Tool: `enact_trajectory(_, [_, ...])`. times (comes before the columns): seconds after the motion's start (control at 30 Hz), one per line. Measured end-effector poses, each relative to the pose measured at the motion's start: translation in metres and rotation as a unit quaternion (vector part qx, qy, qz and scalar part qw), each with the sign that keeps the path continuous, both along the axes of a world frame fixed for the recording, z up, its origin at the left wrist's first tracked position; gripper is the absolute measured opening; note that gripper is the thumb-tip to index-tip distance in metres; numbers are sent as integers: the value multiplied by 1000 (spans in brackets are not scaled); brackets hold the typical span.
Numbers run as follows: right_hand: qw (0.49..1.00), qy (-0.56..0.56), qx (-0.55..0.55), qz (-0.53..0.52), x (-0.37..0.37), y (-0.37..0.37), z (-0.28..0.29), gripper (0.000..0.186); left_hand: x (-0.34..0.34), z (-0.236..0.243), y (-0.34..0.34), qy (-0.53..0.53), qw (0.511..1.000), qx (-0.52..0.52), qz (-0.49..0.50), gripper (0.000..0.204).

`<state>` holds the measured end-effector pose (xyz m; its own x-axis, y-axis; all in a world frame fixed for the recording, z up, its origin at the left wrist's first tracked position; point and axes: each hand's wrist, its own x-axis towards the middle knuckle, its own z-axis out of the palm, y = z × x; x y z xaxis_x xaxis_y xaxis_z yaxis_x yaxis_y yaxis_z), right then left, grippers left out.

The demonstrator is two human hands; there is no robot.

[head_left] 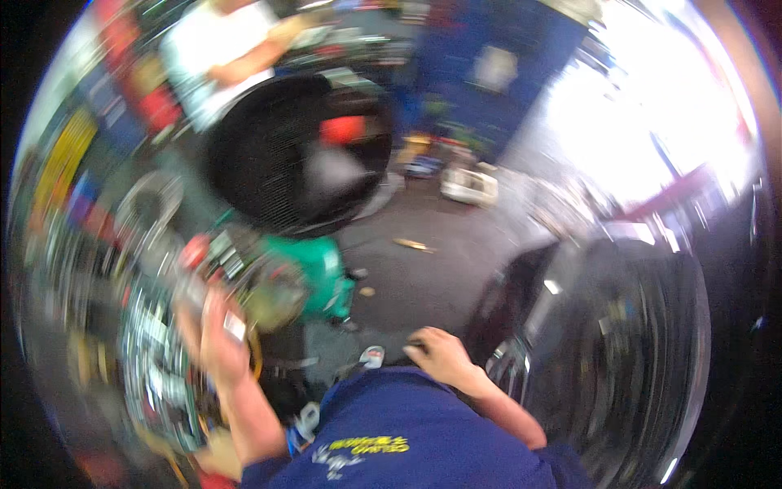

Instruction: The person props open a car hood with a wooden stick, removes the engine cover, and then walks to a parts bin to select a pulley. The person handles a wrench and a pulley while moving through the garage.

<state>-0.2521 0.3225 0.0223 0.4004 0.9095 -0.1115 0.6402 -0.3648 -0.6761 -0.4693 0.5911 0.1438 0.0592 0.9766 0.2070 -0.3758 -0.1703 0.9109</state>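
My left hand (221,338) reaches forward on the left, smeared by motion. A small white patch shows on it, and a blurred red thing (195,251) is just beyond its fingertips. Whether the fingers hold anything is unclear. In front of my dark blue shirt (407,432), my right hand (444,357) hangs with loosely bent fingers. A dark gap shows between its thumb and fingers, and I see no object there. Close by that hand, a small white round thing (372,356) lies low down. Beside the left hand is a blurred, pale yellowish round thing (275,292).
A big black drum fan (244,167) stands ahead, with a green machine or case (314,273) below it. Behind it is a person in white (204,53). A white box-like thing (470,187) sits on the dark floor (407,285). Dark, shiny vehicle-like bodywork (619,350) fills the right.
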Motion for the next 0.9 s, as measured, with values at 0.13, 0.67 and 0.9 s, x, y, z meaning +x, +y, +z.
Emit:
enact_trajectory(0.13, [986, 108, 102, -82, 11, -13, 30, 37, 64, -24, -94, 82, 964, 133, -213, 54])
enact_trajectory(0.67, [629, 310, 340, -626, 55, -301, 24, 29, 327, -30, -381, 356, 233, 423, -800, 48])
enact_trajectory(0.9, [509, 238, 259, -786, 35, -446, 28, 28, 404, -40, -445, 321, 185, 461, -806, 47])
